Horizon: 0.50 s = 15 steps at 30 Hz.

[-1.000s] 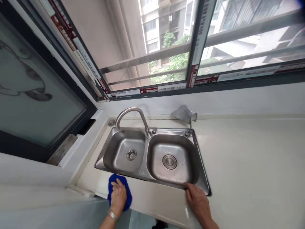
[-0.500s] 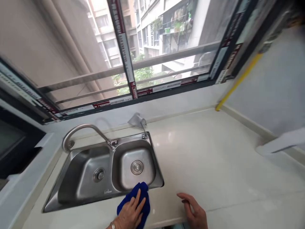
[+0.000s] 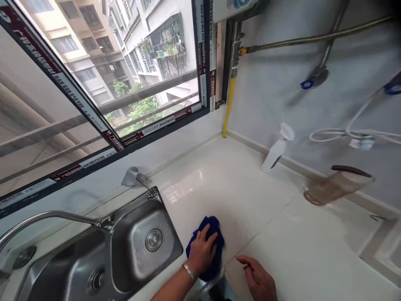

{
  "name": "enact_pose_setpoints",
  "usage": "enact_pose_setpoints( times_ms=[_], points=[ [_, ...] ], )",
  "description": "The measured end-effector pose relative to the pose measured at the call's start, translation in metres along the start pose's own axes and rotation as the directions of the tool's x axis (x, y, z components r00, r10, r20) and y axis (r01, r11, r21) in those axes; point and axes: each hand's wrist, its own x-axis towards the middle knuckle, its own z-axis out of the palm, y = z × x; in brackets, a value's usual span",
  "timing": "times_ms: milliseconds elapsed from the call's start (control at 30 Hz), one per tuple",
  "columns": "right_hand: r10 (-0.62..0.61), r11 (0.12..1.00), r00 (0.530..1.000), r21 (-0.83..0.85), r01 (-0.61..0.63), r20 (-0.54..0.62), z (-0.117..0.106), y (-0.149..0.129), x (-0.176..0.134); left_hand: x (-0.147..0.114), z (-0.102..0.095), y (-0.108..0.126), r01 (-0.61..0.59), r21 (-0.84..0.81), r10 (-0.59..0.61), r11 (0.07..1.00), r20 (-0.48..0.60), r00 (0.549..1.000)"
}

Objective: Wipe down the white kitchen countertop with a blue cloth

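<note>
Cloth (image 3: pixel 217 261) lies on the worktop (image 3: pixel 297 246) at six o'clock in our view, blue and bunched, its near end close to the front edge. Our left hand (image 3: pixel 201 252) presses on it from above, fingers apart; whether any fold is pinched under the palm we cannot tell. Our right hand (image 3: pixel 259 279), at about four o'clock from the cloth, is loosely curled, thumb and finger slightly apart, with nothing seen in it. At nine o'clock from the cloth sits the sink (image 3: pixel 108 254), its corner just beside the blue folds. We judge that a push that way could snag the cloth there, and a pull toward six o'clock could drag its near end off the edge. A long sweep toward one o'clock might tip the narrow bottle (image 3: pixel 275 152); toward two o'clock, the blurred jug (image 3: pixel 336 188).
</note>
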Motion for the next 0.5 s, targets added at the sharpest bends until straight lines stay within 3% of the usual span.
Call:
enact_pose_setpoints(
  times_ms=[133,267,367,433,500],
  points=[
    [-0.044,0.999,0.999,-0.032,0.044,-0.021,0.004,0.009,-0.011,0.062,-0.008,-0.007,0.17,-0.307,-0.173,0.937,0.016,0.985],
    [-0.053,0.988,0.999,-0.145,0.055,0.012,0.016,0.02,-0.014,0.085,-0.031,-0.019,0.132,-0.462,-0.124,0.877,0.048,0.991],
    [-0.129,0.955,0.992,-0.269,0.124,-0.001,0.036,0.008,0.009,0.066,-0.052,-0.04,0.133,-0.583,-0.129,0.802,0.049,0.99],
    [-0.196,0.92,0.98,-0.337,0.198,0.041,0.057,-0.011,0.035,0.034,-0.063,-0.063,0.178,-0.679,-0.242,0.712,0.001,0.97],
    [-0.233,0.879,0.96,-0.388,0.277,0.158,0.083,-0.031,0.062,-0.01,-0.069,-0.089,0.231,-0.738,-0.409,0.634,-0.067,0.91]
  ],
)
